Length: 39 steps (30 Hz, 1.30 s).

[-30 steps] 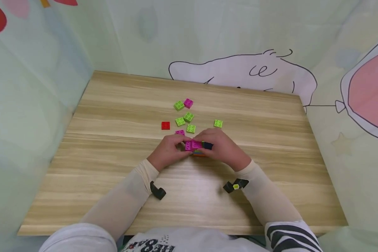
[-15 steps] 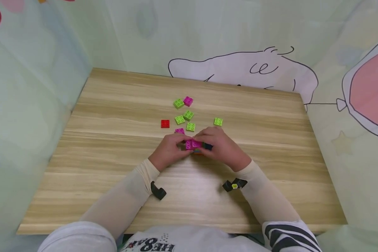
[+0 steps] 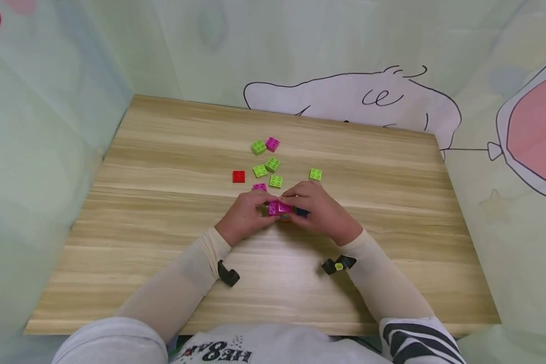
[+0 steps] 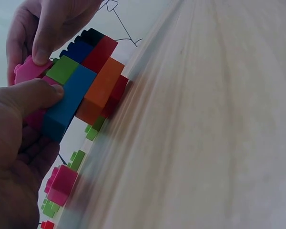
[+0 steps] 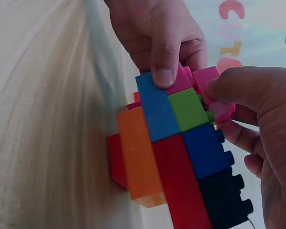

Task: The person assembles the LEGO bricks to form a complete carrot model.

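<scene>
I have the multicoloured stack between both hands at the table, several layers joined; the left hand pinches one end, the right hand clamps a pink brick on top, seemingly unseated; loose bricks beyond look unused so far

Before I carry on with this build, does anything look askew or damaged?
One thing: the top pink brick, pinched by the right hand, doesn't look fully seated, because studs of the green brick show between the two. I see no damage.
</scene>
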Motion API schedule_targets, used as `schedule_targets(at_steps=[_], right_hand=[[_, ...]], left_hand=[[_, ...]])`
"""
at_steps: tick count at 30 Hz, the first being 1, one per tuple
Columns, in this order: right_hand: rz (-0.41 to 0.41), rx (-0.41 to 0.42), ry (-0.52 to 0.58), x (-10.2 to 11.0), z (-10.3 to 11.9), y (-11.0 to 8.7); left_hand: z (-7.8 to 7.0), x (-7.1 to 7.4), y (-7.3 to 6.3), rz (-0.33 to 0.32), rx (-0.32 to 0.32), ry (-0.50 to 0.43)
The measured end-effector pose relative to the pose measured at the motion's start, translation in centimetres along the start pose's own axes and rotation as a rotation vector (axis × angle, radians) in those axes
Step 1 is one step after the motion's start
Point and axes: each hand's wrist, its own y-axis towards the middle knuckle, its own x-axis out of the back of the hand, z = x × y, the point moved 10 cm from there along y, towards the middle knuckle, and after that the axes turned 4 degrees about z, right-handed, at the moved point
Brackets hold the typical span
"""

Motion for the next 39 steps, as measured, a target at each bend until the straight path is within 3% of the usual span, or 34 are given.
schedule_targets(at_steps=[13,19,26,29,33,36,39], right_hand=[[-0.105,0.001,-0.078,0.7,0.2,-1.0],[-0.1,-0.119,-0.243,0.3,0.0,-1.5],[-0.019,-0.232,-0.318,-1.3,-0.7,-2.3],[-0.049,-0.336,-0.204,-1.1,-2.2,-3.7],[-0.111,-0.484,0.06,-1.1,-5.2,-5.9],[-0.122,-0.53,0.212,-1.7,-6.6,-6.7],[-0.145,-0.532,0.289,-1.9,-7.1,-7.0]], left_hand=[[-0.6,0.1,0.6,-0.006,-0.007,0.012],[-0.5,0.3,0.8,-0.027,-0.01,0.025],[0.6,0.2,0.2,-0.025,0.088,0.022],[0.8,0.0,0.1,-0.019,0.113,0.041],[0.8,0.1,0.0,-0.025,0.111,0.071],[0.5,1.2,-0.1,-0.09,0.069,0.053],[0.5,3.1,-0.3,-0.196,0.01,0.067]])
